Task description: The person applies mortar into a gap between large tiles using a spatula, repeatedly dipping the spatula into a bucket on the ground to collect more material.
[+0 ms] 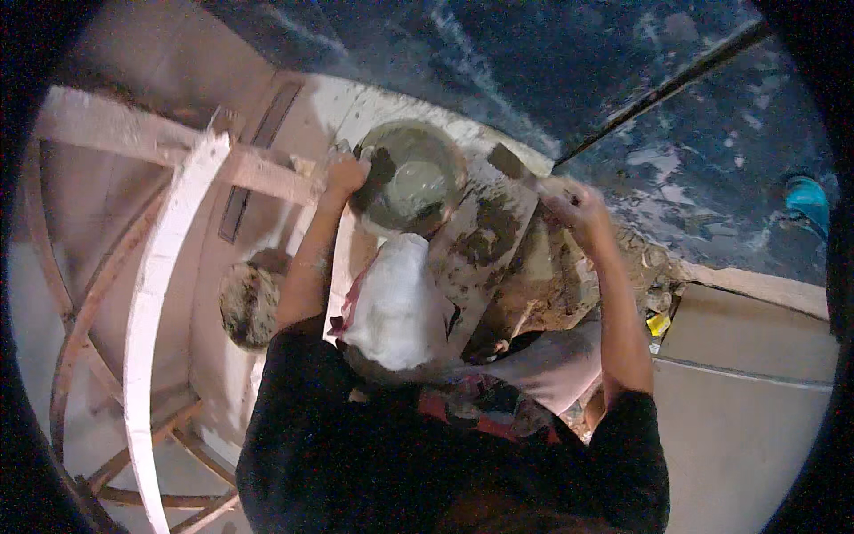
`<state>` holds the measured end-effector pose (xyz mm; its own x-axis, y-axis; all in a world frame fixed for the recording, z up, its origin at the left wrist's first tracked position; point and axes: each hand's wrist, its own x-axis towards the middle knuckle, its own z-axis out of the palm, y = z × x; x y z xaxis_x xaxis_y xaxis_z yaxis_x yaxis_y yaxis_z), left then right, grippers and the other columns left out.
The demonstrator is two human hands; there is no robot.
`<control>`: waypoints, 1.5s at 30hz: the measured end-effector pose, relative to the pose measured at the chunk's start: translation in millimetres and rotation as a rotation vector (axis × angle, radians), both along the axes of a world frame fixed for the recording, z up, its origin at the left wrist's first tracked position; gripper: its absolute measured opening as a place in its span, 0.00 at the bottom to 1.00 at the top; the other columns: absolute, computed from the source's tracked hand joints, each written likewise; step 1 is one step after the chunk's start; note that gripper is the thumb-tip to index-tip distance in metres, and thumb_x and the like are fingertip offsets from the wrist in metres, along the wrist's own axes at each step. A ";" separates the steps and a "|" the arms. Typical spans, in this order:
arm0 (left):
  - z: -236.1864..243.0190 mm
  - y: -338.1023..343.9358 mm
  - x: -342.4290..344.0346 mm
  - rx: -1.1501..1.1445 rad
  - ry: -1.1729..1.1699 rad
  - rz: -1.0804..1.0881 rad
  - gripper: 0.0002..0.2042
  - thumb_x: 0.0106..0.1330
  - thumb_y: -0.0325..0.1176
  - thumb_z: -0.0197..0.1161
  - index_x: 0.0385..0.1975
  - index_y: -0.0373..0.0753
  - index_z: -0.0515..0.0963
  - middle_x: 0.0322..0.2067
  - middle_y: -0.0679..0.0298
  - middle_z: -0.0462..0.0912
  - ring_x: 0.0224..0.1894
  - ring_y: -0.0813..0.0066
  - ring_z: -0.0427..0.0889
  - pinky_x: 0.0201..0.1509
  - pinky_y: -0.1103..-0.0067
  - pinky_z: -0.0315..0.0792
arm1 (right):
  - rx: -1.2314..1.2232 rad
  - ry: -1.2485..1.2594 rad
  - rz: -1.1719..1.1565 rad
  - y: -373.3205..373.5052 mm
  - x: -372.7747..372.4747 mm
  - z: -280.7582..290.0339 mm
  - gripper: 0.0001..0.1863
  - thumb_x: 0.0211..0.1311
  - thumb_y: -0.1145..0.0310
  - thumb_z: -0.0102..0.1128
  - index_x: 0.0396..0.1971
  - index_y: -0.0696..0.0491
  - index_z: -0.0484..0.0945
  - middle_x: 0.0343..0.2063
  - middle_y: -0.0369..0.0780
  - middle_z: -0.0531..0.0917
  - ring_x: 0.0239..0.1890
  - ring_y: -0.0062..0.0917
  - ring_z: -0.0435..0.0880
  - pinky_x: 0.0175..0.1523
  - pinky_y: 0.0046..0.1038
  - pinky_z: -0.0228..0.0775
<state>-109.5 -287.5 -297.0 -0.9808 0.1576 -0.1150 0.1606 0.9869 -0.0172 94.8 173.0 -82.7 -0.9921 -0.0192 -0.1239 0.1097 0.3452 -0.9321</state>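
Observation:
A round basin with wet grey cement-like mix in it stands on a mud-smeared plank ahead of me. My left hand is closed on its left rim. To the right of the basin, my right hand grips a small trowel, slightly smeared by motion. The dark trowel blade points left toward the basin, close to the foot of a dark marbled wall panel. A dark patch inside the basin beside my left hand is too unclear to name.
Wooden scaffolding with a pale curved pole rises at the left. Below the left forearm is a crusted bucket. A mud-covered plank runs toward me; my white-covered knee is beside it. A turquoise object shows at far right.

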 end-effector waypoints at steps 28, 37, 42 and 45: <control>73.7 118.5 98.8 1.198 0.368 -0.304 0.17 0.68 0.33 0.60 0.50 0.26 0.74 0.46 0.37 0.79 0.46 0.37 0.80 0.52 0.58 0.76 | 0.777 0.021 0.757 -167.4 -127.0 -180.7 0.16 0.55 0.67 0.61 0.43 0.57 0.82 0.40 0.52 0.85 0.43 0.48 0.85 0.47 0.46 0.77; 84.8 126.8 83.8 0.858 0.158 -0.335 0.15 0.71 0.33 0.56 0.54 0.33 0.75 0.48 0.42 0.80 0.49 0.44 0.81 0.54 0.60 0.74 | 0.668 0.088 0.766 -132.5 -140.5 -183.2 0.29 0.50 0.59 0.68 0.52 0.57 0.76 0.48 0.51 0.82 0.52 0.45 0.81 0.56 0.44 0.73; 53.3 117.0 77.9 1.052 0.256 -0.335 0.16 0.73 0.35 0.52 0.57 0.38 0.74 0.52 0.48 0.80 0.52 0.43 0.78 0.57 0.57 0.71 | 0.726 0.283 0.794 -124.0 -133.3 -213.3 0.25 0.49 0.53 0.69 0.42 0.56 0.83 0.39 0.48 0.85 0.45 0.45 0.83 0.48 0.43 0.75; 54.5 114.7 73.9 1.015 0.162 -0.301 0.16 0.72 0.33 0.54 0.57 0.36 0.73 0.53 0.43 0.78 0.55 0.40 0.75 0.59 0.56 0.69 | 0.709 0.317 1.015 -116.0 -136.3 -190.9 0.19 0.54 0.56 0.66 0.38 0.56 0.86 0.34 0.45 0.87 0.35 0.37 0.85 0.39 0.37 0.76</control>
<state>-35.6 -172.8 -242.4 -0.8775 0.3441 0.3339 0.4691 0.4717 0.7467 -41.4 57.0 -273.7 -0.5589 -0.8095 -0.1797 -0.6868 0.5733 -0.4467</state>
